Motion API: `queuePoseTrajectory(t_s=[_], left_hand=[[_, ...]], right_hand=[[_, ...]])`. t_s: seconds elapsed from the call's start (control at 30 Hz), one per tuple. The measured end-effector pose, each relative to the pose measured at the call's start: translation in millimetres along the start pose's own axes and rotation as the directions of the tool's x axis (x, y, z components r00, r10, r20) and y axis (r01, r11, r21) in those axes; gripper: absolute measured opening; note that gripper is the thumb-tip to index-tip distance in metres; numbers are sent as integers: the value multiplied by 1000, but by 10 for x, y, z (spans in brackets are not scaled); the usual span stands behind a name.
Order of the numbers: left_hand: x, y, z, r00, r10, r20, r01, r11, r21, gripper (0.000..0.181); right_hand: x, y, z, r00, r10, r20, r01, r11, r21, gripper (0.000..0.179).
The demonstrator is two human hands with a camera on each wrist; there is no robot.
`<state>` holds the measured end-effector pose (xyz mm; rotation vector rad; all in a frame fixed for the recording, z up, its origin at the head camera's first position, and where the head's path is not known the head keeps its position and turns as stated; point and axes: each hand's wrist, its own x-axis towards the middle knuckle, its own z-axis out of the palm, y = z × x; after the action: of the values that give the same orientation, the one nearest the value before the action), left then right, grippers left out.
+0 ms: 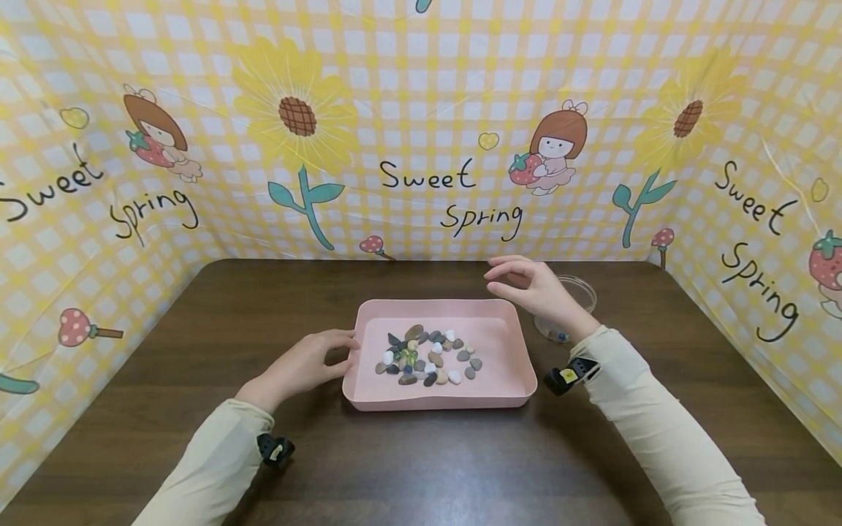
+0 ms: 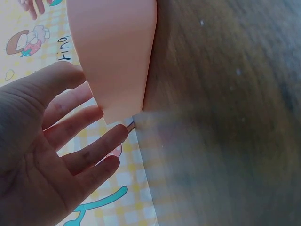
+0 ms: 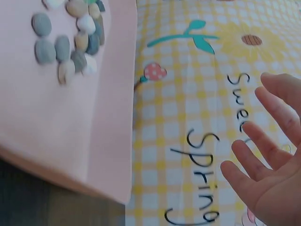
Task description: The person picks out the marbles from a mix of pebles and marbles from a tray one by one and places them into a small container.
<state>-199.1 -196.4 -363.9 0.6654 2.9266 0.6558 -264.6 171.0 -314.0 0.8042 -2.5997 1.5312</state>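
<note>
Stones [image 1: 454,377] are gathered inside the pink tray [image 1: 437,402]. Its left rim is touched by the left hand [image 1: 302,369], fingers relaxed, perhaps so that it is steadied. Nothing is held by the right hand [image 1: 536,286], raised near the far right corner, its 5 fingers loosely parted.
</note>
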Motion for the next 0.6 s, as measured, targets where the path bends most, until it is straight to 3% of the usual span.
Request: queuePoseTrajectory(t_s=[0.37, 0.6], left_hand=[[-9, 3, 6, 1000, 25, -13, -25, 999, 20, 32], [-13, 0, 6, 999, 41, -23, -40, 998, 38, 32]], right_hand=[[119, -17, 298, 987, -86, 136, 86, 996, 3, 21], [224, 32, 469, 972, -118, 202, 108, 992, 59, 24]])
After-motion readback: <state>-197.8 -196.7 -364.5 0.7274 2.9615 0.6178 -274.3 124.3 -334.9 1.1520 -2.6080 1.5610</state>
